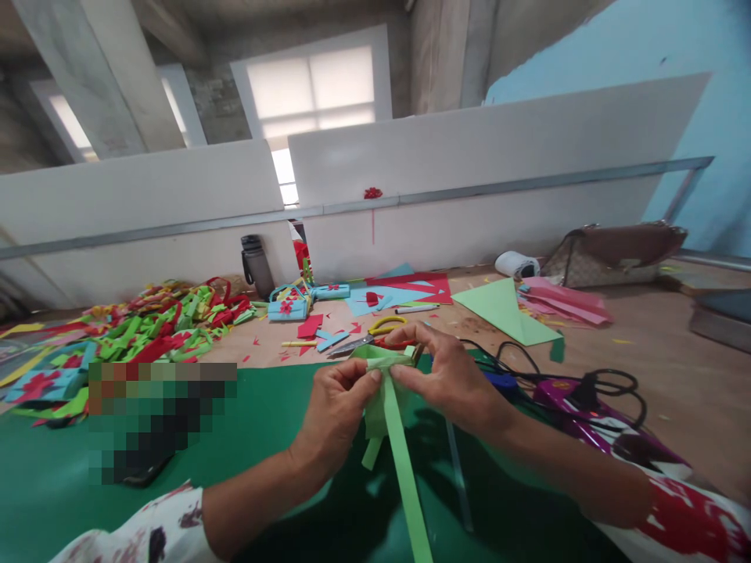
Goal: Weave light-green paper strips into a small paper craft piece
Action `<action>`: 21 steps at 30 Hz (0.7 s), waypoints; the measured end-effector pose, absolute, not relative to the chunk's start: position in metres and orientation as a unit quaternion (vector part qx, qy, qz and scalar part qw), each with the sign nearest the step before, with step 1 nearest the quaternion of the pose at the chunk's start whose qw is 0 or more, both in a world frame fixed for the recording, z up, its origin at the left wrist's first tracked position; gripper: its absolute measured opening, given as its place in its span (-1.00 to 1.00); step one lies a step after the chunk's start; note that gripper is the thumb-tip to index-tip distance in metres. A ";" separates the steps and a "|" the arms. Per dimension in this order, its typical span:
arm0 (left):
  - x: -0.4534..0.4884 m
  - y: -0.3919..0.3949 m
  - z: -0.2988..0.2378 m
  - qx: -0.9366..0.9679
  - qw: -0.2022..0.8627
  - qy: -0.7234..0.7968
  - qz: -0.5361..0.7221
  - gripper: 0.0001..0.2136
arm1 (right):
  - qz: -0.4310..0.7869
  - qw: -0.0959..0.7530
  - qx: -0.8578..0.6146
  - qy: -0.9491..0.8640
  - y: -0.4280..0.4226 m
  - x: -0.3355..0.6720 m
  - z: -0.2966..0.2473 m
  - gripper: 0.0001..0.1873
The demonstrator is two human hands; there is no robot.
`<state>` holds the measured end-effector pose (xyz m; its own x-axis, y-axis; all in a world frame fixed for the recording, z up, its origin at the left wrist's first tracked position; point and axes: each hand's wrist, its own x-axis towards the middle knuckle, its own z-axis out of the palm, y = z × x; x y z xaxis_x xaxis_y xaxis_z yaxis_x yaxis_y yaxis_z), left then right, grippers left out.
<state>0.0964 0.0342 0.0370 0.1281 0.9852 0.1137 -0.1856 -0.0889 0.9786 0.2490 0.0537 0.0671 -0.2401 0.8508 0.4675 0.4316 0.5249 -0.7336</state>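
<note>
Both my hands meet over a dark green sheet on the table. My left hand pinches a light green paper strip piece with thumb and fingers closed. My right hand grips the same folded green paper from the right, fingers curled over its top. A long strip of it hangs down toward me. Just beyond my hands lie yellow-handled scissors.
A heap of green and red paper strips lies at the left. Blue paper boxes, a dark bottle, a light green sheet, pink sheets, a tape roll, a bag, black cables and a purple tool surround the work area.
</note>
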 end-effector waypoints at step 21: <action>0.096 0.035 0.034 0.480 0.580 0.393 0.528 -0.84 | 0.279 0.440 -0.449 -0.726 0.054 0.248 0.066 -0.79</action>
<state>0.0960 0.0351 0.0343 0.1338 0.9897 0.0509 -0.2345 -0.0183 0.9719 0.2479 0.0537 0.0658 -0.2089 0.8977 0.3880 0.4067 0.4406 -0.8003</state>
